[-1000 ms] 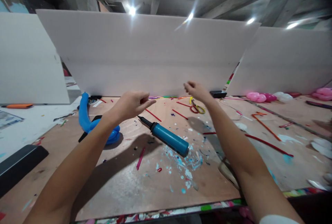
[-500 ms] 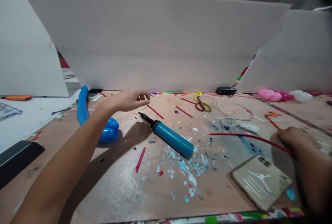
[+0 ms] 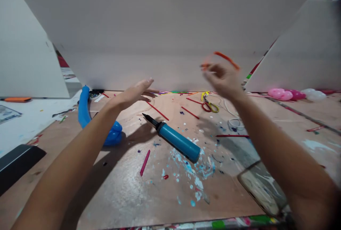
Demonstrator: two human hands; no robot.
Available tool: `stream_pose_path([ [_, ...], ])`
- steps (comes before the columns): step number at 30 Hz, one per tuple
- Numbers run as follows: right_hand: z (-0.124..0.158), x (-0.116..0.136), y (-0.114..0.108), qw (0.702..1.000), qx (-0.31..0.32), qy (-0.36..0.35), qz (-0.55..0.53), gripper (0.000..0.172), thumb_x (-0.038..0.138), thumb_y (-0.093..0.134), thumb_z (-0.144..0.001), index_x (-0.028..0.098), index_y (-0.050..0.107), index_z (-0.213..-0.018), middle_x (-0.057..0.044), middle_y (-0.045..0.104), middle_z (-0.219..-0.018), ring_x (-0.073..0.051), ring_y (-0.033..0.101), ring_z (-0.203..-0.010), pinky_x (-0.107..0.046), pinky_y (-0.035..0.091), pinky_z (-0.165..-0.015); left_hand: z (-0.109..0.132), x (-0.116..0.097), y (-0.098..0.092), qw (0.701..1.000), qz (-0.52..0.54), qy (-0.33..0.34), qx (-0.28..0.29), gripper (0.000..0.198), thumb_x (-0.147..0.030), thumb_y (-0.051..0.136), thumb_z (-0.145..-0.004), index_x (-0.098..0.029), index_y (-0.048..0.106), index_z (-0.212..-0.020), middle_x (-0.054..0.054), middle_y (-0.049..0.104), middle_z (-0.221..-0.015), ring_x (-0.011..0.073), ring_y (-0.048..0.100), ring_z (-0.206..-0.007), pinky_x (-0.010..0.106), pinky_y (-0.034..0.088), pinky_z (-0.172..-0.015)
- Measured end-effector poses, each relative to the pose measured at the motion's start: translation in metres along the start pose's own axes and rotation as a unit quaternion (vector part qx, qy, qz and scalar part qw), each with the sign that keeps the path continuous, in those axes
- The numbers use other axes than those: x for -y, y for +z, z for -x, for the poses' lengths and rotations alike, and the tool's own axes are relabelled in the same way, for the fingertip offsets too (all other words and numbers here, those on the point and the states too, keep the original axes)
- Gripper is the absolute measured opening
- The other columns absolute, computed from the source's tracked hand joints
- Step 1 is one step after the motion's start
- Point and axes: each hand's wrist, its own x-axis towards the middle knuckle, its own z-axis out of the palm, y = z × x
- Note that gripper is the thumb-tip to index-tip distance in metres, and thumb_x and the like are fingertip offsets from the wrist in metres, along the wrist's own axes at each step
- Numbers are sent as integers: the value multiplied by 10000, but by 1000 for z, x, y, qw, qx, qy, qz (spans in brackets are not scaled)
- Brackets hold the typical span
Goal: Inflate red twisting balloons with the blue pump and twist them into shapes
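Note:
My right hand [image 3: 223, 80] is raised in front of the white board, its fingers pinched on a limp, uninflated orange balloon [image 3: 226, 57], slightly blurred by motion. The balloon's long end arcs over the back of the hand. My left hand [image 3: 134, 94] hangs above the table with fingers stretched and nothing in them. Just below and right of it lies a blue balloon pump [image 3: 178, 142], its black nozzle pointing to the upper left. An inflated blue twisting balloon [image 3: 84, 108] stands partly behind my left forearm.
Scissors [image 3: 210, 107], a red uninflated balloon [image 3: 231, 136] and a pink one [image 3: 145, 163] lie on the wooden table. A phone [image 3: 259, 183] is partly under my right forearm. White boards [image 3: 160, 34] stand along the back; pink balloons [image 3: 281, 94] sit at the right.
My right hand has lifted from the right side of the table and swung left and up, carrying the orange balloon. My left hand's fingers have straightened.

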Motion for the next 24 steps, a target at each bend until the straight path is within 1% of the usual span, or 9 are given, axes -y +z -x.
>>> stream_pose_path([
  [3,10,77,68,967,218,-127,-27,174,288,505,-893,169,596,-804,-38,648,-776,-131,556,-681,-256,420,-635,-13,-3,17,986,160,-4,45,604,-587,376,-908,-139,465,-1302,171,610,-1238,271,598,-1080,414,466,-902],
  [4,14,94,84,951,269,-152,-9,175,273,474,-904,171,591,-822,-24,629,-737,-127,523,-642,-251,385,-605,-17,-5,19,980,197,1,34,518,-530,382,-925,-150,496,-1258,146,631,-1201,250,614,-1047,400,475,-889],
  [6,19,109,106,926,328,-176,56,169,255,458,-897,165,579,-822,-37,628,-747,-132,486,-623,-257,323,-582,-25,-11,15,966,251,29,-48,346,-401,360,-958,-185,535,-1163,79,675,-1047,178,643,-917,343,495,-837],
  [9,23,101,112,915,357,-143,121,184,252,419,-903,165,571,-847,-53,633,-774,-137,466,-622,-262,276,-577,-29,-16,-3,944,268,83,-176,277,-328,301,-983,-217,555,-969,-29,561,-644,73,523,-545,215,456,-613],
  [12,28,76,101,907,389,-89,135,205,267,407,-907,166,585,-900,-63,648,-829,-150,502,-683,-256,293,-603,-23,-12,-19,946,249,92,-185,292,-357,320,-971,-210,501,-795,-78,261,-480,64,219,-368,200,250,-407],
  [15,36,52,89,882,446,-35,148,253,330,427,-912,165,619,-905,-76,673,-870,-166,552,-727,-260,326,-619,-16,-4,-22,959,223,68,-163,268,-373,370,-932,-210,437,-730,-84,159,-498,73,128,-377,215,150,-381],
  [19,42,38,83,852,508,15,127,399,519,481,-884,176,643,-1009,-86,708,-935,-193,627,-758,-262,390,-609,-11,5,-7,988,99,39,-112,163,-333,451,-870,-200,459,-776,-86,230,-517,67,222,-392,202,213,-394],
  [21,42,43,83,855,509,40,93,549,610,480,-859,176,578,-1181,-108,698,-1050,-218,647,-863,-273,435,-664,-10,5,7,992,-65,56,-95,249,-338,337,-914,-184,496,-800,-51,368,-540,82,379,-447,207,341,-456],
  [24,41,59,84,869,492,48,10,717,659,464,-849,183,393,-1381,-121,667,-1156,-218,651,-944,-277,473,-722,-8,-3,21,942,-314,95,-76,377,-420,359,-915,-165,580,-750,26,579,-639,122,550,-601,232,438,-585],
])
